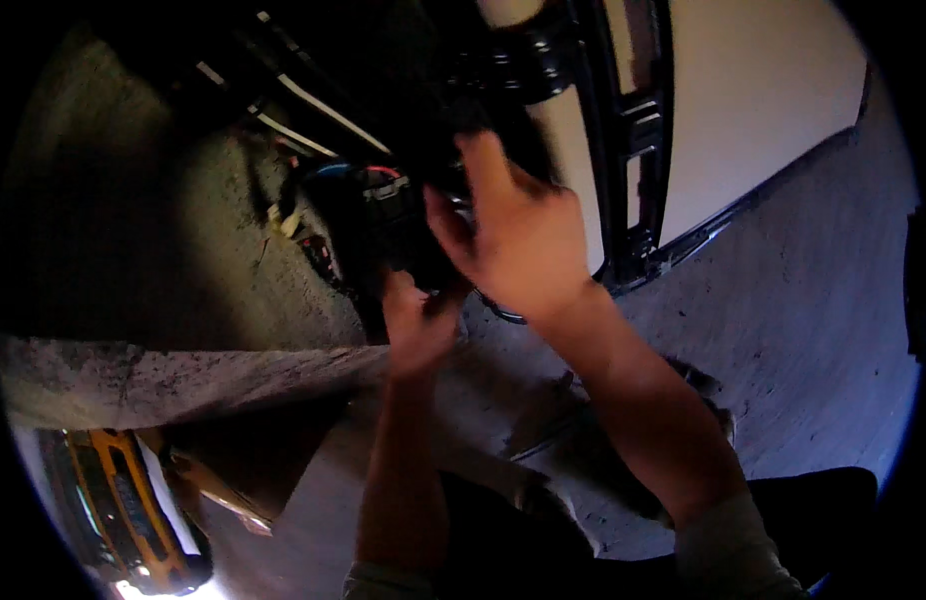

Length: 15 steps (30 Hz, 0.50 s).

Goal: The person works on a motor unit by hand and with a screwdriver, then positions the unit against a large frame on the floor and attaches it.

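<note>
A black box-shaped part (388, 200) with a light metal clip on top sits in the dark gap beside a pale panel. Blue and red wires (353, 170) run along its far side. My left hand (420, 320) is closed at its near lower edge, the fingertips partly lost in shadow. Over the part's right side is my right hand (528, 235), its index finger stretched away from me and its thumb apart from it. A small shiny bit shows between them, too dim to name. The remaining fingers of my right hand are hidden.
The large pale panel (753, 110) has a black slotted frame (638, 150) along its left edge. Thin light strips (333, 112) cross the dark upper left. A raised ledge (183, 385) lies left of my forearms. An orange and black lamp (133, 510) shines at lower left.
</note>
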{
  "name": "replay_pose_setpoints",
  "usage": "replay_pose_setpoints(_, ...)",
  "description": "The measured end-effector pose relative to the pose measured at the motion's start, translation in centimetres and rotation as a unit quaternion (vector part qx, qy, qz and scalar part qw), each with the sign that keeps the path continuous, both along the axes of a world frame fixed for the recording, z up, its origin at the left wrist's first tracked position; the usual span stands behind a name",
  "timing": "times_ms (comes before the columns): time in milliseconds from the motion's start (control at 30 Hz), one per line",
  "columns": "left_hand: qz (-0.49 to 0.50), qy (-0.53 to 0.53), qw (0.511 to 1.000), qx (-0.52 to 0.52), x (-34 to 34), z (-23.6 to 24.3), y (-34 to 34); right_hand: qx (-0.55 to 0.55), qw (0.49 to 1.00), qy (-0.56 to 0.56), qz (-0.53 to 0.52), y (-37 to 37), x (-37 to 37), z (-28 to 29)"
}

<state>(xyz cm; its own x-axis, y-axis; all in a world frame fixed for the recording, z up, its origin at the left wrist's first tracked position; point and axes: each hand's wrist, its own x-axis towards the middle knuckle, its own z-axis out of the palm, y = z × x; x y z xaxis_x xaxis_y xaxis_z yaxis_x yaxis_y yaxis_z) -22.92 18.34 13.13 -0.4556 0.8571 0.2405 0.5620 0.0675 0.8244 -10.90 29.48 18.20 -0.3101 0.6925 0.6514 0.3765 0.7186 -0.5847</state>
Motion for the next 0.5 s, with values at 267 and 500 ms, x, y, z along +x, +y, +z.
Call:
replay_pose_setpoints(267, -0.067, -0.192, 0.977, 0.066, 0.4, 0.5, 0.8, 0.03, 0.992, 0.107, 0.054, 0.3, 0.6, -0.8)
replay_pose_setpoints(500, -0.067, -0.242, 0.957, 0.145, 0.7, 0.1, 1.0, 0.013, 0.993, 0.109, 0.043, 0.3, 0.1, -1.4)
